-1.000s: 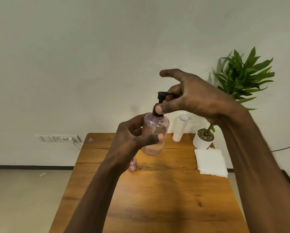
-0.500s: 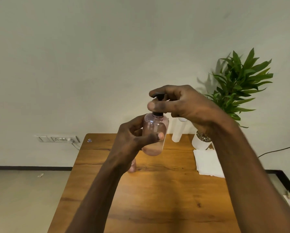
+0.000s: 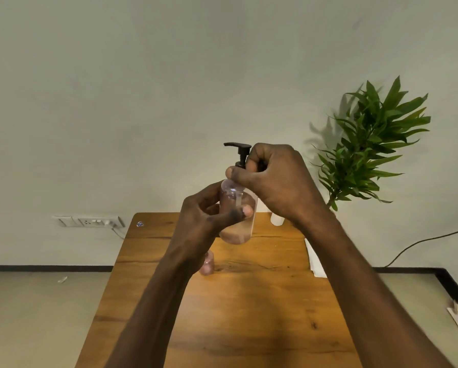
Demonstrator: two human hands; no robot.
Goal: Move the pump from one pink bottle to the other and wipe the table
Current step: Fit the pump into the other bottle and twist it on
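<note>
My left hand (image 3: 209, 216) holds a clear pink bottle (image 3: 237, 221) upright in the air above the wooden table (image 3: 249, 314). A black pump (image 3: 240, 152) sits in the bottle's neck, its spout pointing left. My right hand (image 3: 273, 179) grips the pump's collar with thumb and fingers. The pump's tube shows inside the bottle. A second pink bottle (image 3: 206, 264) stands on the table below, mostly hidden behind my left wrist. A white folded cloth (image 3: 314, 258) lies at the table's right edge, partly covered by my right forearm.
A white cylinder (image 3: 277, 220) stands at the table's back, behind my right hand. A green potted plant (image 3: 368, 144) rises at the back right. A wall socket (image 3: 90, 221) with a cable is at the left. A black cable (image 3: 421, 240) runs along the right wall.
My right hand came down from the pump head onto the collar and turned, its fingers now curled. The spout now shows pointing left. The bottle stayed in my left hand.
</note>
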